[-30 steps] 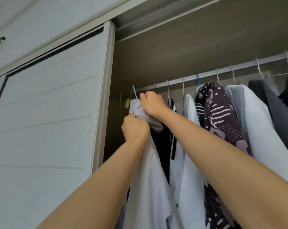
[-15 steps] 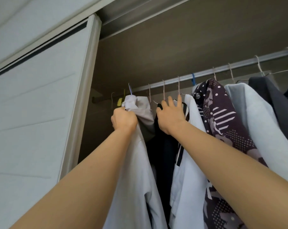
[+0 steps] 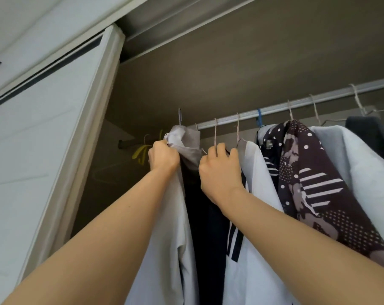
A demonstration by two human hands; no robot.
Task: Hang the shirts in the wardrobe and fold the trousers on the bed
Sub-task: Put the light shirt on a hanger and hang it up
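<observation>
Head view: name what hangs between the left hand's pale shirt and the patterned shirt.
Head view, two garments: next to the pale shirt a dark garment, its top gripped by the right hand, then a white shirt with dark stripes.

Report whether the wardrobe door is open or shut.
Open. The door is slid aside to the left, exposing the rail and hanging clothes inside.

Your body, head view. Left forearm (image 3: 111, 234): bare over its whole visible length, smooth, narrowing toward the wrist. Right forearm (image 3: 296, 238): likewise bare, broadest at the lower right edge, nearest the camera. Left hand (image 3: 163, 156) and right hand (image 3: 218, 170): bare, with the knuckles showing as low ridges. Only your forearms and hands show, so your clothing cannot be told.
</observation>
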